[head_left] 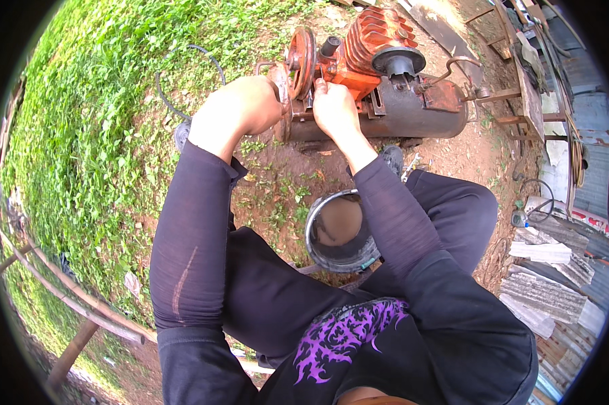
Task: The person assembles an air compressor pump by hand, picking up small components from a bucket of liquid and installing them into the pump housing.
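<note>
An air compressor lies ahead of me, with an orange finned pump (378, 44) mounted on a dark, rust-stained tank (412, 115). At its left end stands a rusty orange pulley wheel (303, 64). My left hand (247, 106) is closed beside the wheel, against the metal at its near left; its fingertips and whatever they grip are hidden. Just right of the wheel, my right hand (336, 111) is closed with the thumb up, at the pump's base. A thin dark piece shows at that thumb, too small to name.
A black bucket (309, 233) of murky brown water stands between my legs. A dark hose or belt (189, 50) curves over the grass at left. Bamboo poles (81, 307) cross at lower left. Wooden framing (530, 101) and corrugated sheets (547, 293) line the right side.
</note>
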A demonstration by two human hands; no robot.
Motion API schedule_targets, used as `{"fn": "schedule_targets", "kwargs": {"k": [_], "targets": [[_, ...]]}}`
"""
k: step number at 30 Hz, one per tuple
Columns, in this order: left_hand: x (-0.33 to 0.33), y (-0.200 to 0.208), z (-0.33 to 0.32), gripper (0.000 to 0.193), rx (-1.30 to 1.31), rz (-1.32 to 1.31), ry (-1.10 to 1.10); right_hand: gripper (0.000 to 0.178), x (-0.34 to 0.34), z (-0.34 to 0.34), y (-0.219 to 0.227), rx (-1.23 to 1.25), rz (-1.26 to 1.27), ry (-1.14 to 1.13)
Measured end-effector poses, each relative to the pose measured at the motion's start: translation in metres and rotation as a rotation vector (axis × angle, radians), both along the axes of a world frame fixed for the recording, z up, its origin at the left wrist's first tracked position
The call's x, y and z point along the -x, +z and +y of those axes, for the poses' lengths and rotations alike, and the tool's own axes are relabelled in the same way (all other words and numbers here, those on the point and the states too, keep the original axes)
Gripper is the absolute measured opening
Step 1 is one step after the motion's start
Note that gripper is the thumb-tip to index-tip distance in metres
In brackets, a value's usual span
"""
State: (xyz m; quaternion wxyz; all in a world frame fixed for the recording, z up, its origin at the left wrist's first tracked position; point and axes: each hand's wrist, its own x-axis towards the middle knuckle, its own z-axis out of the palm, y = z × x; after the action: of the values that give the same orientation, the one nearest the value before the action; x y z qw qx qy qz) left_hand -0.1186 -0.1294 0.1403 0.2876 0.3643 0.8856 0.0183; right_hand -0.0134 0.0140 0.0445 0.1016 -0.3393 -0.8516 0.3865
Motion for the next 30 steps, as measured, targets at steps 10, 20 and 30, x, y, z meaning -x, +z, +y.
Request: {"fn": "schedule_targets", "kwargs": {"k": [10, 20, 30], "targets": [[0.0, 0.002, 0.004, 0.042, -0.01, -0.042, 0.009, 0.046, 0.007, 0.002, -0.005, 0.093, 0.029, 0.012], [-0.002, 0.005, 0.004, 0.044, -0.006, -0.033, 0.01, 0.048, 0.01, 0.008, -0.006, 0.073, 0.031, 0.033], [-0.004, 0.011, 0.006, 0.045, -0.028, -0.064, 0.008, 0.048, 0.002, 0.007, -0.013, -0.019, 0.016, 0.063]]}}
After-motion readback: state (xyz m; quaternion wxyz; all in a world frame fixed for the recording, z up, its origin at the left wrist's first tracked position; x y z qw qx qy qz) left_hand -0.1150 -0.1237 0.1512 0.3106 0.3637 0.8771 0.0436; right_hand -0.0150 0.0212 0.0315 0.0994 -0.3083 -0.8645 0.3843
